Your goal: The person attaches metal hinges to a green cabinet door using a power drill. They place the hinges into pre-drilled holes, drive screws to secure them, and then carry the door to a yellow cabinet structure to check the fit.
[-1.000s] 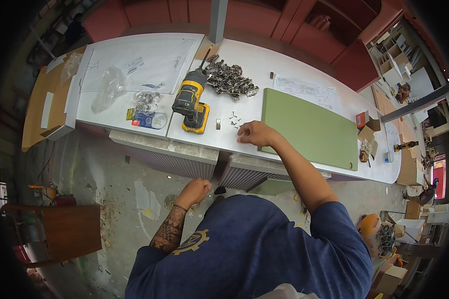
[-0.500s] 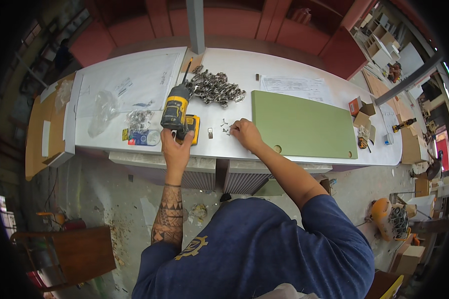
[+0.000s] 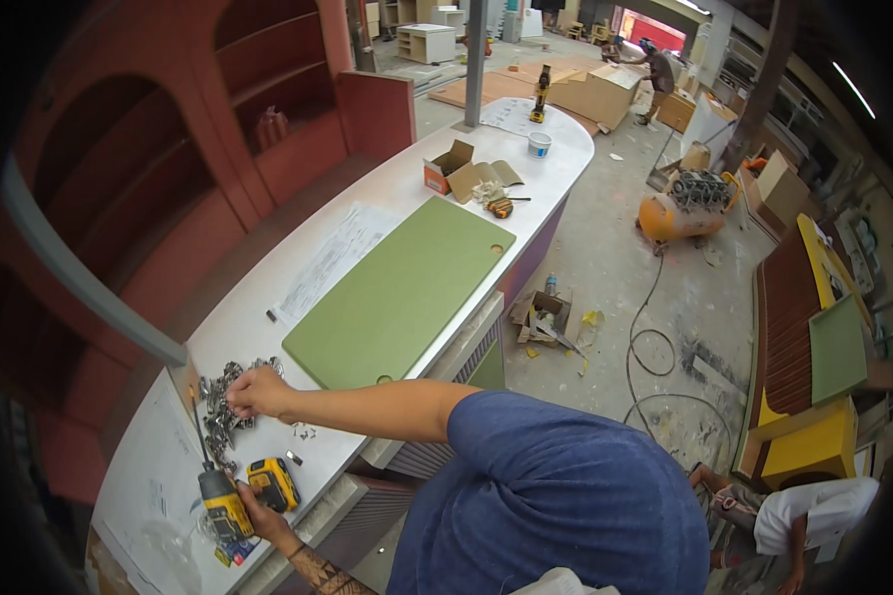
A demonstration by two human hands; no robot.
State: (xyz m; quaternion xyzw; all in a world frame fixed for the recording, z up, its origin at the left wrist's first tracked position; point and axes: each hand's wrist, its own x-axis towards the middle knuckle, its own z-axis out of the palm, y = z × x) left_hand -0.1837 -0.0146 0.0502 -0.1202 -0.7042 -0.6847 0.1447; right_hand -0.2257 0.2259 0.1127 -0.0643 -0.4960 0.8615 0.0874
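Observation:
My left hand [image 3: 261, 512] is wrapped round the handle of a yellow and black cordless drill [image 3: 222, 498], whose long bit points toward the far side of the white table. Over a heap of shiny metal cabinet hinges [image 3: 215, 415], my right hand [image 3: 260, 393] reaches down with its fingers drawn together. What those fingers hold, if anything, is hidden. Close by lie several small loose screws [image 3: 306, 432] and a small metal piece [image 3: 294, 457]. To the right of the heap rests a green cabinet door [image 3: 407, 288] with two round holes along its near edge.
Printed papers [image 3: 339, 253] lie behind the door. Further along the white table [image 3: 193, 347] are an opened cardboard box [image 3: 449, 171], a tape measure [image 3: 502, 207], a white tub [image 3: 539, 145] and another drill [image 3: 541, 94]. An orange compressor [image 3: 680, 213] and its hose occupy the floor. A person [image 3: 814, 511] is at lower right.
My view has swung to the right. My right hand has gone from the loose screws beside the door to the hinge heap. The drill stays in my left hand.

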